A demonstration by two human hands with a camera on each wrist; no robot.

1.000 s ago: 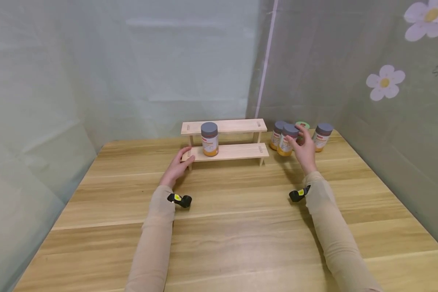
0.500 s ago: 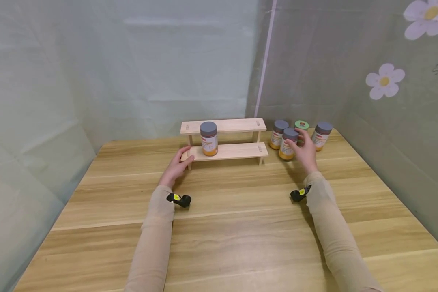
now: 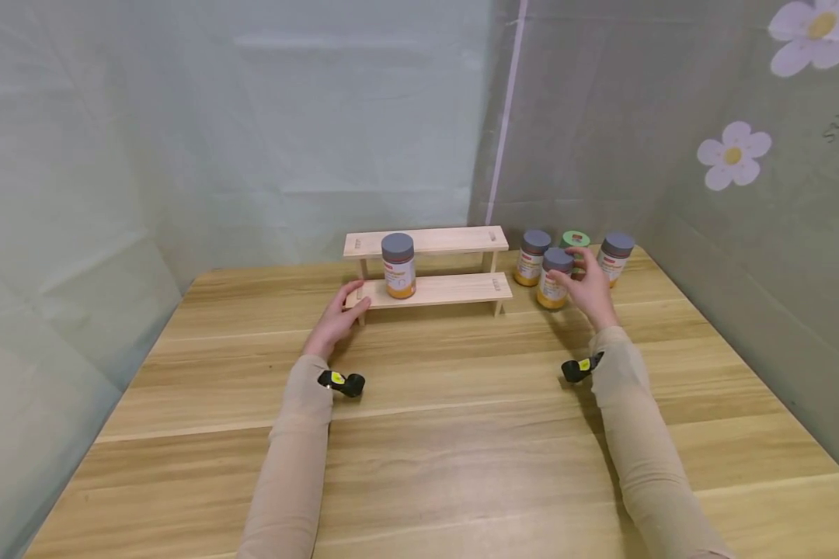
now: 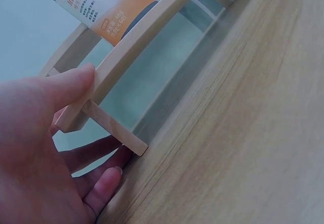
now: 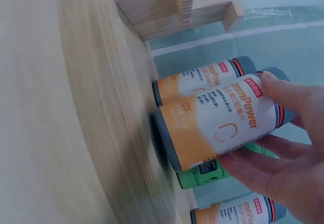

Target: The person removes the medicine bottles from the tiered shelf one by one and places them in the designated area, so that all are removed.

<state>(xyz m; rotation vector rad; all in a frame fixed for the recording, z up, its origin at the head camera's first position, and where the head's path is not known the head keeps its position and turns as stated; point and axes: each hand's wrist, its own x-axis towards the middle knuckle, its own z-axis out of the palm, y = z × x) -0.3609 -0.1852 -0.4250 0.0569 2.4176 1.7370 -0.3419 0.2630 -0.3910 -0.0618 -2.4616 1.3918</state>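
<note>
At the left end of the two-tier wooden rack (image 3: 454, 289), my left hand (image 3: 335, 320) grips the lower board, thumb on top and other fingers beside the leg. A supplement bottle (image 3: 399, 273) with a grey-blue lid stands upright on that board. To the right of the rack, my right hand (image 3: 589, 289) holds a similar bottle (image 5: 217, 122) near its lid, thumb on one side and fingers on the other. Its base is at or just over the table; I cannot tell if they touch.
Behind the held bottle stand another grey-lidded bottle (image 3: 531, 260) and a green-lidded bottle (image 3: 575, 238). A further grey-lidded bottle (image 3: 616, 256) stands to the right. The wooden table (image 3: 447, 435) meets a pale curtain (image 3: 363, 116) at the back.
The bottle in my right hand has come a little toward me and down, away from the group, uncovering the green-lidded bottle. My left hand stays on the rack.
</note>
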